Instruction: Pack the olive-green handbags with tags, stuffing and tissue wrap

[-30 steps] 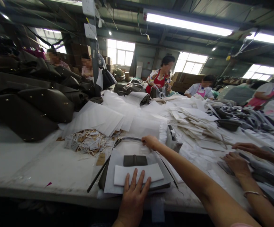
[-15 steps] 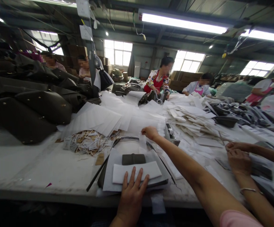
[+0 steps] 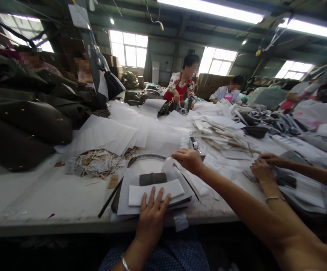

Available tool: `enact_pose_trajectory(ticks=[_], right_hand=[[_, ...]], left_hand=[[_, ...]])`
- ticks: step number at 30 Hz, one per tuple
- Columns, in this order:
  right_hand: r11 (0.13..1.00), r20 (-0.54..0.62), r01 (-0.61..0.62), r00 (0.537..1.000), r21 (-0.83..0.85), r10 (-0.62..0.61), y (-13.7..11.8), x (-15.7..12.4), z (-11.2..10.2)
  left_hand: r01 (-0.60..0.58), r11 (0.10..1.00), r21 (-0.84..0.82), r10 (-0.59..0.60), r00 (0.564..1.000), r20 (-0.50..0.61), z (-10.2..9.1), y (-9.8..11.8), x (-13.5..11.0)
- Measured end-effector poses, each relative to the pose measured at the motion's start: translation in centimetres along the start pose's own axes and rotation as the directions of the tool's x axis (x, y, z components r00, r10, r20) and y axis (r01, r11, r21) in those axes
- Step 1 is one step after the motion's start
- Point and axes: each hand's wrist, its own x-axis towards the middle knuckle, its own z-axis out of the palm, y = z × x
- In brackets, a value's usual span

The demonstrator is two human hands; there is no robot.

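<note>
My left hand (image 3: pixel 151 213) lies flat, fingers spread, on a folded white foam strip (image 3: pixel 155 191) that rests on a dark bag (image 3: pixel 152 178) wrapped in white paper at the table's near edge. My right hand (image 3: pixel 188 159) reaches over the bag's far right corner and pinches a piece of clear tape or thin white sheet there, beside a grey tape dispenser (image 3: pixel 195 144). A thin dark strap (image 3: pixel 110 197) runs off the bag's left side.
A co-worker's two hands (image 3: pixel 262 166) work on dark pieces at my right. Dark bags (image 3: pixel 28 124) are piled at the left, white foam sheets (image 3: pixel 118 131) and paper tags (image 3: pixel 96 163) lie behind. Several people sit across the table.
My right hand has drawn back from the bag's handle toward the right, pulling a pale strip with it. The view has tilted down and left. My left hand has stayed on the foam strip.
</note>
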Motion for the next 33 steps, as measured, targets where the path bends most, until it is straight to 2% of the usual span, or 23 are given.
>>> enact_pose_trajectory(ticks=[5, 8, 10, 16, 22, 25, 30, 33], right_hand=[[0.969, -0.111, 0.246, 0.962, -0.029, -0.248, -1.9, -8.0, 0.4], [0.95, -0.112, 0.307, 0.943, -0.064, -0.312, -3.1, -11.2, 1.7], [0.951, -0.111, 0.304, 0.945, -0.063, -0.309, -3.9, -12.4, 2.6], [0.974, -0.079, 0.219, 0.972, -0.053, -0.223, -5.5, -14.1, 3.8], [0.977, -0.151, 0.199, 0.966, -0.077, -0.209, -6.6, -15.4, 4.5], [0.979, -0.133, 0.19, 0.971, -0.07, -0.198, -6.9, -16.1, 4.8], [0.98, -0.107, 0.196, 0.974, -0.044, -0.2, -7.0, -16.4, 5.1], [0.976, -0.097, 0.217, 0.971, -0.03, -0.219, -6.9, -16.4, 5.1]], left_hand=[[-0.008, 1.0, -0.005, 0.008, 0.998, 0.064, -0.7, 0.1, 0.2], [-0.003, 1.0, -0.015, 0.005, 0.995, 0.098, -1.2, 0.2, 0.3], [-0.003, 1.0, -0.015, 0.004, 0.994, 0.105, -1.4, 0.3, 0.4], [0.022, 0.999, -0.031, -0.018, 0.993, 0.114, -1.5, 0.5, 0.5], [0.055, 0.998, -0.03, -0.051, 0.989, 0.138, -1.8, 1.0, 0.8], [0.06, 0.998, -0.007, -0.059, 0.989, 0.139, -1.9, 1.3, 0.9], [0.034, 0.999, 0.022, -0.036, 0.993, 0.109, -1.8, 1.6, 0.7], [-0.035, 0.999, 0.007, 0.035, 0.996, 0.081, -1.6, 1.3, 0.3]])
